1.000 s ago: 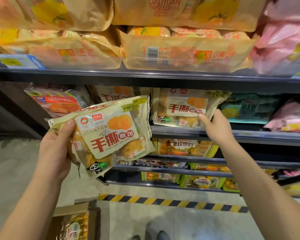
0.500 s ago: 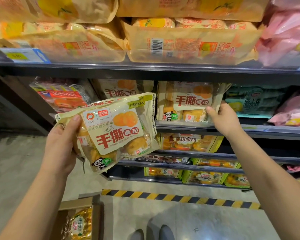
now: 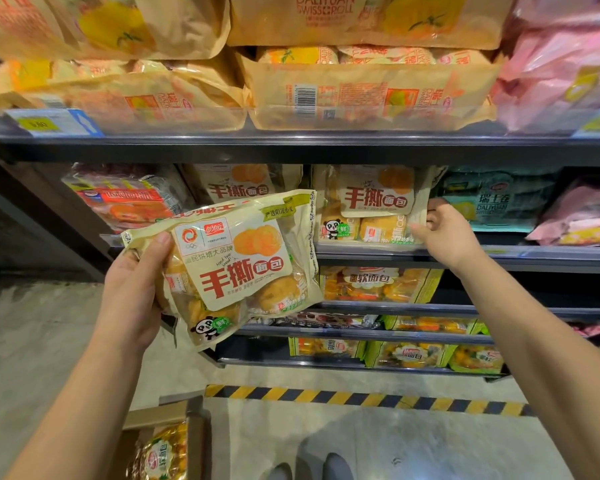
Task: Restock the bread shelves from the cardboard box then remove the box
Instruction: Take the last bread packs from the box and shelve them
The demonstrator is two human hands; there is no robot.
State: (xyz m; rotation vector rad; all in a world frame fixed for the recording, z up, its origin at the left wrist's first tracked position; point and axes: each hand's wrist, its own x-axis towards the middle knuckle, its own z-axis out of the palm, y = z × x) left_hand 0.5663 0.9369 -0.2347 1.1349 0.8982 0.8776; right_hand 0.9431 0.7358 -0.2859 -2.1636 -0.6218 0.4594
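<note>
My left hand (image 3: pixel 132 292) grips a cream bread bag (image 3: pixel 243 268) with red lettering and a panda, held tilted in front of the second shelf (image 3: pixel 534 252). My right hand (image 3: pixel 444 233) pinches the right edge of a matching bread bag (image 3: pixel 371 206) that stands upright on that shelf. Another of the same bags (image 3: pixel 243 183) stands behind the held one. The cardboard box (image 3: pixel 160 441) sits on the floor at the lower left, open, with a yellow packet inside.
Tan Swiss-roll bags (image 3: pixel 368 91) fill the top shelf, pink bags (image 3: pixel 561 74) at its right. A red-labelled packet (image 3: pixel 125 199) lies left on the second shelf, a teal bag (image 3: pixel 496 202) right. Lower shelves hold green-edged bread packs (image 3: pixel 378 284). Hazard tape (image 3: pixel 361 398) crosses the floor.
My right hand has tilted the shelf bag up from leaning to upright and slid along its right edge. The held bag in my left hand has barely shifted.
</note>
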